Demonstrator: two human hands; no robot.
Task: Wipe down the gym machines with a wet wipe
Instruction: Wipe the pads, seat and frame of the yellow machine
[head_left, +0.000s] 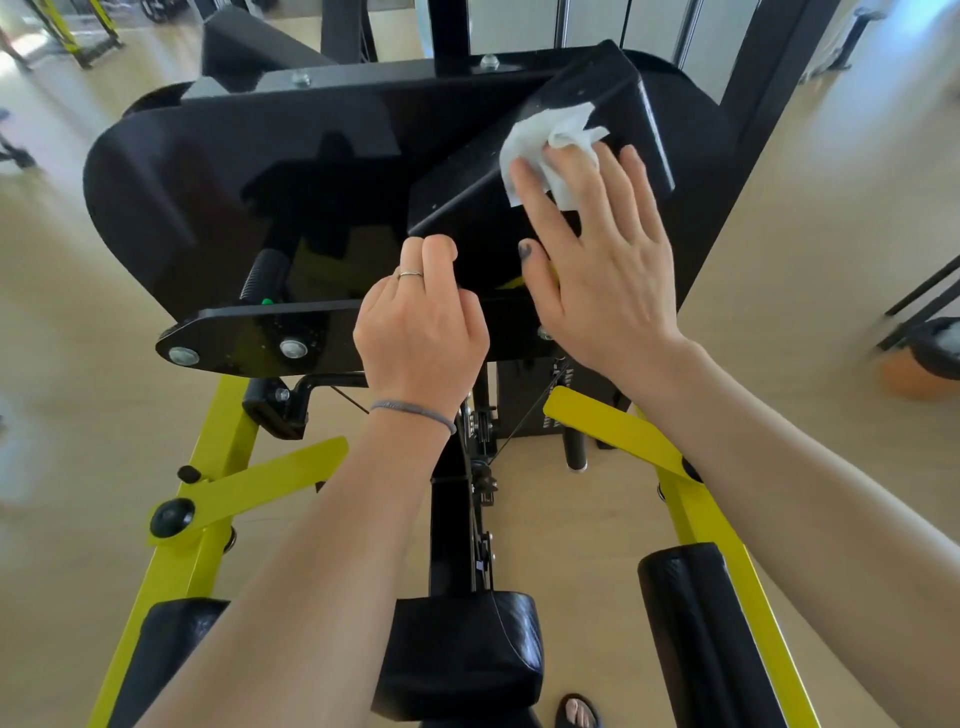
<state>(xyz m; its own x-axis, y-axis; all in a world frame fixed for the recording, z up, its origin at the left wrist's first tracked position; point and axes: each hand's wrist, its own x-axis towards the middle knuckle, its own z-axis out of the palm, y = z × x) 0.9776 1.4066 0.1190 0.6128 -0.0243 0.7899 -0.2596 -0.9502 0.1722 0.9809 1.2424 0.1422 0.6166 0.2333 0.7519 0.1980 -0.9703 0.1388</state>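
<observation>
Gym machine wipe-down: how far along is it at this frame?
Done: nothing can be confirmed; the black housing is glossy, but wiped areas can't be told apart. In hand: the right hand presses the white wipe flat on the angled black cover; the left hand, fingers curled, rests at the housing's edge. Left: yellow frame and black pads look untouched.
</observation>
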